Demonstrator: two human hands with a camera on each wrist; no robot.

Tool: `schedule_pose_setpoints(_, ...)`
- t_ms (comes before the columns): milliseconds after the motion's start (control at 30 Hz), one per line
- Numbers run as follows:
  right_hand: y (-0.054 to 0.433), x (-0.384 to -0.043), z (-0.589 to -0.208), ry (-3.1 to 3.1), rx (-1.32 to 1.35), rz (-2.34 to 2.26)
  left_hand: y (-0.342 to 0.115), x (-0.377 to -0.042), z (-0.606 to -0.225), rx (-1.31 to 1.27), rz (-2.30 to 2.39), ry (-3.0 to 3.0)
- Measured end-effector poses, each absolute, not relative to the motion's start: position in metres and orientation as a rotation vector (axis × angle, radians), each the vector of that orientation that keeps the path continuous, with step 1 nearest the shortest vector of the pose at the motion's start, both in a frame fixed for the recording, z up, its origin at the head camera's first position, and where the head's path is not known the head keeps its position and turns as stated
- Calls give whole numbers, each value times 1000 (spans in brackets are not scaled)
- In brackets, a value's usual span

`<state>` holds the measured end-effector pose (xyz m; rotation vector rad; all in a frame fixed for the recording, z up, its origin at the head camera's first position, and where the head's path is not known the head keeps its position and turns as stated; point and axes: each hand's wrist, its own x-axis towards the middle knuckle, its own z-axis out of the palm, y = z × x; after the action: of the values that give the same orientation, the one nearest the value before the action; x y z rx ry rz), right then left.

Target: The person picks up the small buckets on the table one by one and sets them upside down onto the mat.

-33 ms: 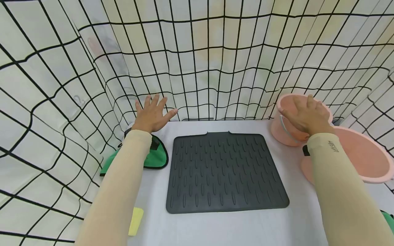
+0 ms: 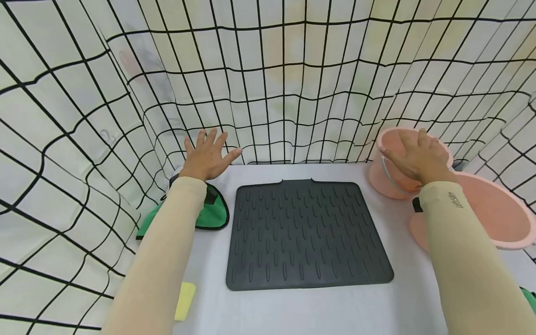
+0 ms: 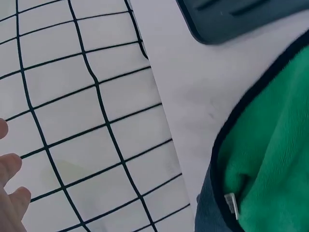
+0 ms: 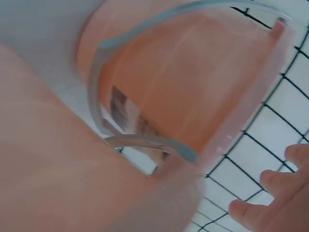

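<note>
My left hand (image 2: 206, 156) is held out with its fingers spread and nothing in them. Below it and partly behind the sleeve lies a green cloth item (image 2: 214, 211) with dark edging; its fuzzy face (image 3: 275, 130) and a small white tag show in the left wrist view. At the right, my right hand (image 2: 420, 158) has straight, spread fingers and overlaps a pink bucket (image 2: 382, 179) in the head view. The bucket's pale bail handle (image 4: 94, 87) shows in the right wrist view. Between the arms a dark grey ridged mat (image 2: 305, 237) lies flat.
A wide pink basin (image 2: 498, 209) stands at the right, partly behind the right sleeve. A yellow flat piece (image 2: 184, 301) lies by the left forearm. Something green (image 2: 529, 298) shows at the right edge. Black netting (image 2: 282, 96) over white sheeting encloses the white table (image 2: 310, 311).
</note>
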<state>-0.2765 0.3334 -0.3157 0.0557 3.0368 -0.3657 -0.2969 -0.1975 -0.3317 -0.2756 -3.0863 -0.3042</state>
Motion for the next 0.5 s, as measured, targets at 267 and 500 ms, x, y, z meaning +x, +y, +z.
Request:
schedule_pose_setpoints(267, 344, -252, -294, 3017, -72, -453, -183, -293, -338, -342, -544, -3038)
schedule_pose_setpoints(500, 368, -200, -286, 3104, -60, -501, -165, -268, -357, -467, -868, -2924)
